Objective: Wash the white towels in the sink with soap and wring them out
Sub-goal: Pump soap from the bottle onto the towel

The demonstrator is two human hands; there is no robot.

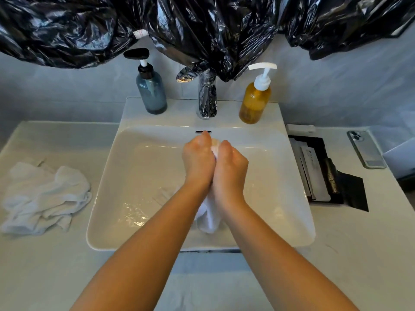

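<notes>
- Left hand and right hand, pressed together, clamped on white towel above sink.
- Likely risk: loose tail slipping free; drips past sink's near rim.

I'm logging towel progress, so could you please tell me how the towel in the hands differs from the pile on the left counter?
The held towel is bunched into a narrow roll over the sink, while the pile lies loose and crumpled on the counter. The left hand and right hand grip the held towel; nothing touches the pile. Both are white.
</notes>
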